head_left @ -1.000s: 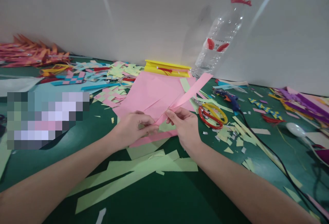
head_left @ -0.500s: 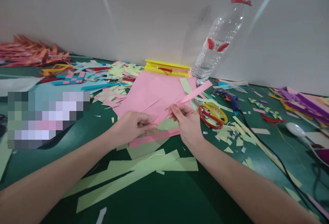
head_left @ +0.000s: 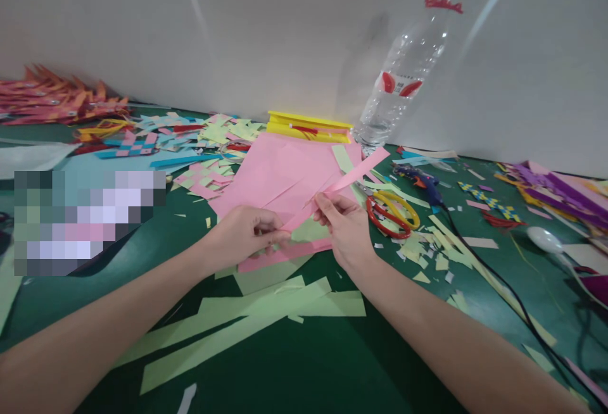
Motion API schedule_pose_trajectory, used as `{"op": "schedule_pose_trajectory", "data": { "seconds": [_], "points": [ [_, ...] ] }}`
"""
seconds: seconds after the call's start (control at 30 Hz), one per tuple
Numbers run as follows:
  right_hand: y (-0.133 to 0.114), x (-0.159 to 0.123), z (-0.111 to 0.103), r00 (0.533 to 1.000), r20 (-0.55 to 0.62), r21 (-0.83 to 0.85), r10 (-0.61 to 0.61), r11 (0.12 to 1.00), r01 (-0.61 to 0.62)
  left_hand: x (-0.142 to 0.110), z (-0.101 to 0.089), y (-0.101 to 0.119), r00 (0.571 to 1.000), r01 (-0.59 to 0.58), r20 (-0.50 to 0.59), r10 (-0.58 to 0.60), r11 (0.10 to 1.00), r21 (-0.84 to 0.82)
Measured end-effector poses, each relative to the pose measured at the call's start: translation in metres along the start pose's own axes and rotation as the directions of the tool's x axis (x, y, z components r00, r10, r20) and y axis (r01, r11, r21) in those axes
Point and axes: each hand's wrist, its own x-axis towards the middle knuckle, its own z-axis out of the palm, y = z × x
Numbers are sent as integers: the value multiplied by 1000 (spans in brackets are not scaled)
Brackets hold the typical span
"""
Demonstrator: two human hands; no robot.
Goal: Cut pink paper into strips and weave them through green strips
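Observation:
A pink paper strip (head_left: 350,178) runs slantwise between my two hands, its free end sticking out to the upper right. My left hand (head_left: 249,230) pinches its lower left part between thumb and fingers. Further along, my right hand (head_left: 344,221) grips the strip with thumb on top. Beneath them lies a large pink paper sheet (head_left: 280,167), and light green paper shows under and between the hands. Just right of my right hand rest scissors (head_left: 389,214) with red and yellow handles. Several light green strips (head_left: 285,303) cross each other on the table nearer to me.
A clear plastic bottle (head_left: 403,78) leans against the wall behind. At right are a glue gun (head_left: 425,186) with a black cord, green paper scraps (head_left: 418,249) and a white spoon (head_left: 545,240). Woven paper pieces (head_left: 135,144) and a pink-orange folded paper pile (head_left: 61,97) lie at left.

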Motion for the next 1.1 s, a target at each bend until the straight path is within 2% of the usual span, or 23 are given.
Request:
{"op": "schedule_pose_trajectory", "data": {
  "seconds": [0.17,0.33,0.63,0.9,1.1],
  "points": [
    [-7,8,-4,997,-64,120,35,992,-27,-1,-2,-5,998,-55,16,54,997,55],
    [-10,16,-10,996,-84,135,41,990,-29,1,-5,-10,994,-110,18,109,990,84],
    [-10,16,-10,997,-67,90,37,995,-31,1,-5,-9,994,-102,42,99,992,74],
    [-11,16,-11,997,-46,174,68,983,-59,-1,-7,-8,995,-85,64,81,995,49],
    [-12,24,-17,983,-179,129,48,991,-25,-3,-6,-11,994,-67,88,58,992,102]
  ]
}}
